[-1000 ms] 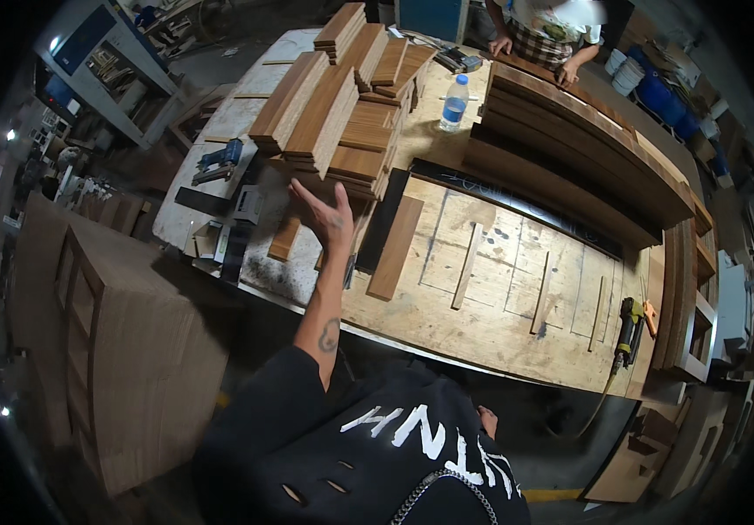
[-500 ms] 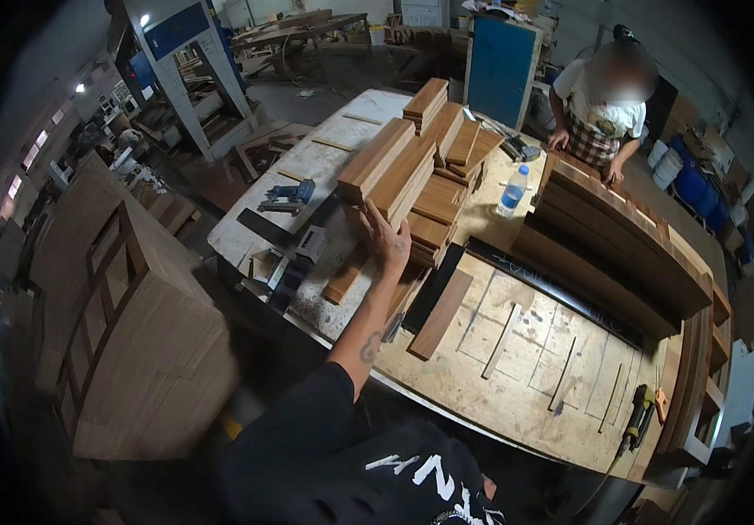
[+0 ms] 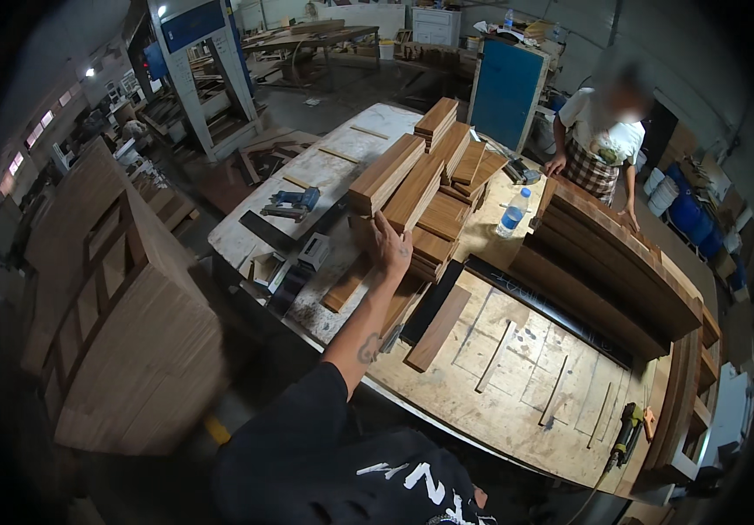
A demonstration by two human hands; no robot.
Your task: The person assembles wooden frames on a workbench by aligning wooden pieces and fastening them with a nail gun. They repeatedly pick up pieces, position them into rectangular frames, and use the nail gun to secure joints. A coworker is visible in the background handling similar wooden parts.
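My left hand (image 3: 392,251) is at the near end of a stack of brown wooden boards (image 3: 415,191), its fingers and thumb closed about a board's end. The fingertips are partly lost against the wood. Beside that board lies another thick one (image 3: 386,173), with shorter pieces (image 3: 437,122) behind. More flat boards (image 3: 443,216) are piled below and to the right. Under my forearm a loose board (image 3: 348,284) rests on the white tabletop. Of my right side only a small patch of skin shows by my shirt; the fingers are hidden.
A blue nail gun (image 3: 294,203) and small boxes (image 3: 313,251) lie left. A water bottle (image 3: 513,213), thin strips (image 3: 496,356), a curved wooden frame (image 3: 613,262) and a yellow-green air tool (image 3: 626,433) are right. Across stands a co-worker (image 3: 604,131). A large wooden cabinet (image 3: 145,350) stands left.
The view has shifted slightly. My left hand stays at the same board end, and the stack keeps its arrangement. The co-worker's hand nearer the right edge has slid along the curved frame.
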